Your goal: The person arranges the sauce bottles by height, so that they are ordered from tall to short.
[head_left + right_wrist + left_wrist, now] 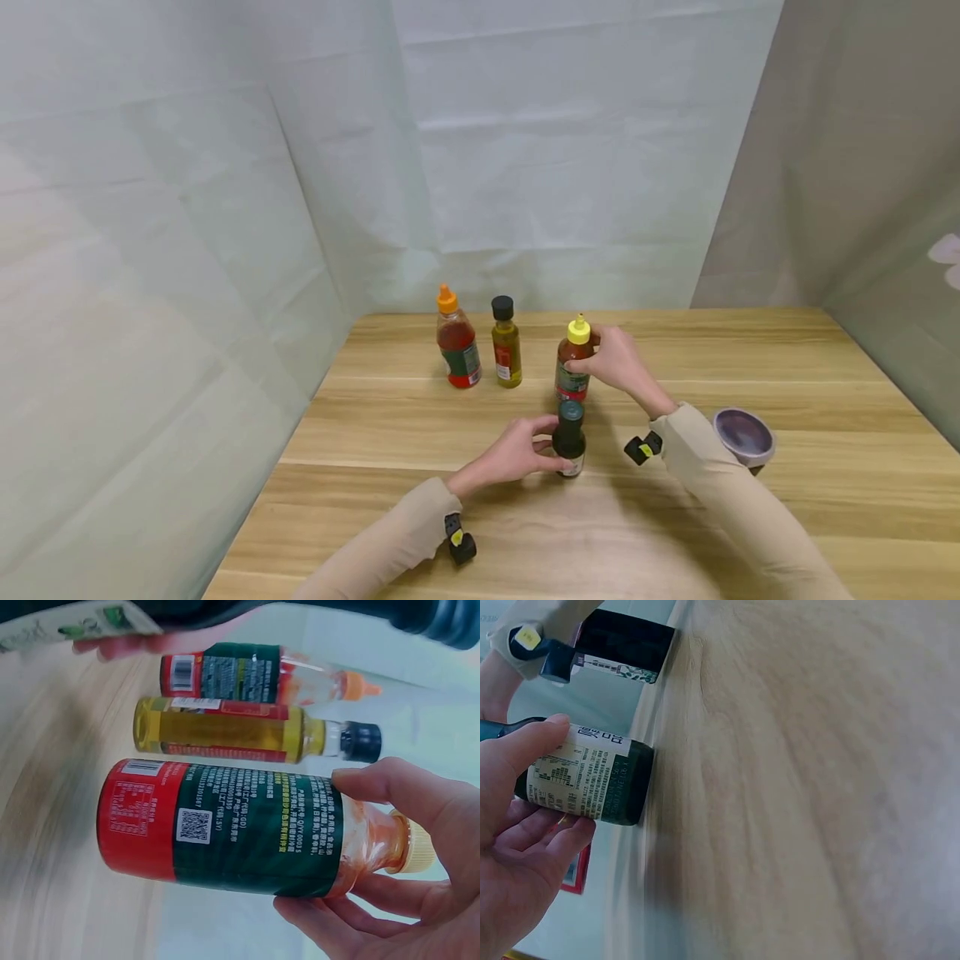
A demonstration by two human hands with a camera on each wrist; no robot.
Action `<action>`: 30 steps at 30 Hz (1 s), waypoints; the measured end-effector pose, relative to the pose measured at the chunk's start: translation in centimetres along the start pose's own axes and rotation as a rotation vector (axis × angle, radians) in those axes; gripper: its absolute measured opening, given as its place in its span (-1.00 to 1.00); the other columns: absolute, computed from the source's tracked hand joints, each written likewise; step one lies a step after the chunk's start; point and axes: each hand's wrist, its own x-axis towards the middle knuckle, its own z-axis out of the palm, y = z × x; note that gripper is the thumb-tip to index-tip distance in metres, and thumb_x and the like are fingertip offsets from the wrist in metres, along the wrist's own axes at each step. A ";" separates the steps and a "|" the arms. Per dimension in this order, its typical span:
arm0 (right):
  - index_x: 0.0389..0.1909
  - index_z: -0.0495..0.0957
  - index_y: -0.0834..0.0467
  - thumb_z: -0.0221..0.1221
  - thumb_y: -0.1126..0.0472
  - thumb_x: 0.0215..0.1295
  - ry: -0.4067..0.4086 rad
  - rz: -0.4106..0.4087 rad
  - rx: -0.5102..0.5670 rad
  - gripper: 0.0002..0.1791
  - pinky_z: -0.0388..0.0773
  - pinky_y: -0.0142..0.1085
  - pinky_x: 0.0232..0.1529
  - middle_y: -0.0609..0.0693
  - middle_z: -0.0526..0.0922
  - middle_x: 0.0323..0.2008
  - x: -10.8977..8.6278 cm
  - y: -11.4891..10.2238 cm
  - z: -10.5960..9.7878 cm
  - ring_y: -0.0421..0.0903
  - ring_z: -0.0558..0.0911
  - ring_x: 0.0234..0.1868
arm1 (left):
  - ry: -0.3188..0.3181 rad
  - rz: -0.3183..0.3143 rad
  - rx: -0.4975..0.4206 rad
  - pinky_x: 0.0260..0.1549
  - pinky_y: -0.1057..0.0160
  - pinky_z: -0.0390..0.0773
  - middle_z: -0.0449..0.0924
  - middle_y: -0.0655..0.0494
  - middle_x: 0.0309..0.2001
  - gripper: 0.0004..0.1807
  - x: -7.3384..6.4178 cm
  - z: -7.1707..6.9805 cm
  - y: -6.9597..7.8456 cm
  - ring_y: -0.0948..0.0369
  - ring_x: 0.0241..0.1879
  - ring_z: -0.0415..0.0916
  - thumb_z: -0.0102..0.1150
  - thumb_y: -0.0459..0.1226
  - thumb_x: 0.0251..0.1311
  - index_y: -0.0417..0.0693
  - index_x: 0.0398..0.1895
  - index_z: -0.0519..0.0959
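Near the middle of the table, my left hand (517,452) grips a dark bottle (570,442) with a dark cap and a pale label. In the left wrist view, thumb and fingers lie around that dark bottle (592,776). Just behind it, my right hand (613,358) holds a red sauce bottle (573,375) with a yellow cap. The right wrist view shows the sauce bottle (225,825) with a green and red label, pinched near its shoulder between thumb and fingers. Both bottles stand upright on the table.
Left of the held bottles stand an oil bottle (507,354) with a black cap and a red sauce bottle (459,350) with an orange tip. A purple-topped container (744,435) sits beside my right forearm. Pale cloth (555,167) hangs behind the wooden table (360,425).
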 end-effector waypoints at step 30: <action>-0.08 0.58 0.36 0.43 0.20 0.01 0.048 -0.024 0.037 -0.53 0.66 -0.09 -0.17 0.27 0.69 -0.16 3.9 1.3 3.1 0.12 0.66 -0.16 | 0.004 -0.004 0.012 0.14 0.42 0.51 0.55 -0.03 0.17 -0.40 0.0 0.2 -0.1 0.18 0.17 0.52 0.42 -0.37 0.03 -0.16 0.21 0.47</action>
